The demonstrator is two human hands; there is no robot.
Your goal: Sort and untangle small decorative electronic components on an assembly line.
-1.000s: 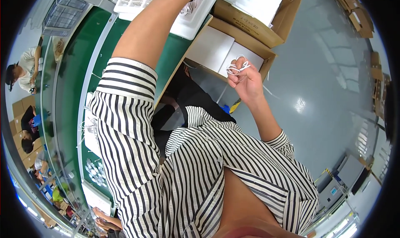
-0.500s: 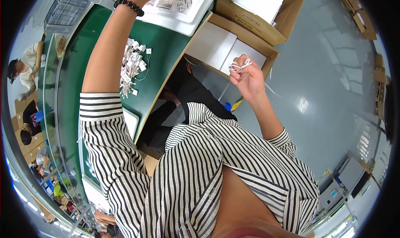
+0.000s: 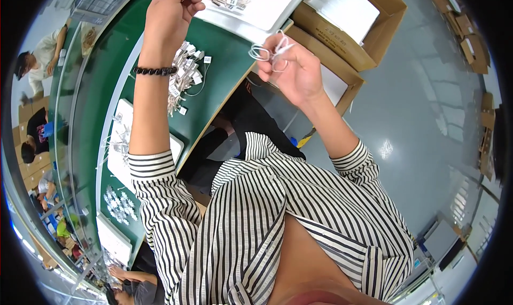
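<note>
The white cord (image 3: 279, 50) looks like smooth plastic. The far white tray (image 3: 267, 22) looks like hard, smooth plastic. The green bench (image 3: 228, 62) is smooth. The brown box (image 3: 335, 35), far right, is dull cardboard. The grey floor (image 3: 409, 110) is shiny. The striped shirt (image 3: 243, 214) is crinkly cloth.

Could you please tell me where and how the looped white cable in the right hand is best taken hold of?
Probably by its left loop, pinched from the left: that open loop juts out past the right hand, within easy access.
</note>
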